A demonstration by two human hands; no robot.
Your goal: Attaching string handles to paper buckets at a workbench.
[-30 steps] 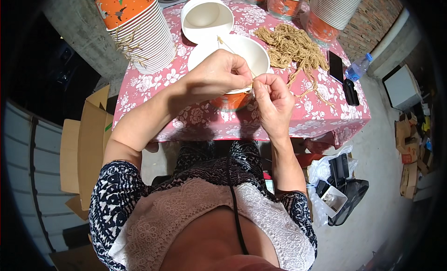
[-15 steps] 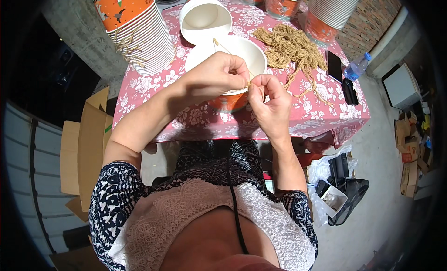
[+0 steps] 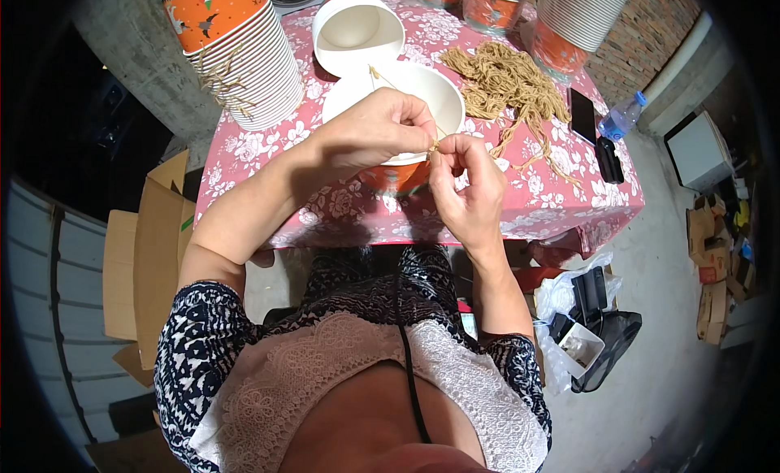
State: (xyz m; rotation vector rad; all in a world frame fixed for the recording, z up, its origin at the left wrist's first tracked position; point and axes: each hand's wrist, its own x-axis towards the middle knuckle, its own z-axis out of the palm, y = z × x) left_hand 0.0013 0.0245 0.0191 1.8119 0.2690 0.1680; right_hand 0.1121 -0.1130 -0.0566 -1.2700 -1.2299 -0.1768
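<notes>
My left hand (image 3: pixel 386 125) and my right hand (image 3: pixel 467 176) meet over the near rim of a white paper bucket (image 3: pixel 445 89) with an orange printed outside. The fingers of both are pinched on a thin tan cord (image 3: pixel 439 133) at that rim. A strand of it runs back across the bucket's mouth to the far rim. Behind stands another white bucket (image 3: pixel 357 36), tilted so its inside shows. A loose heap of tan cord (image 3: pixel 500 79) lies to the right, with strands trailing toward the table's front edge.
A tall stack of nested buckets (image 3: pixel 244 67) stands at the left, short cords hanging on its side. More stacks (image 3: pixel 573 26) line the back right. A phone (image 3: pixel 582 115), a water bottle (image 3: pixel 624 117) and a small black case (image 3: pixel 609 160) sit by the right edge of the flowered tablecloth (image 3: pixel 561 201).
My right hand has shifted very slightly, its fingers staying pinched at the cord by the rim. The left hand is almost unmoved, and the buckets stand as before.
</notes>
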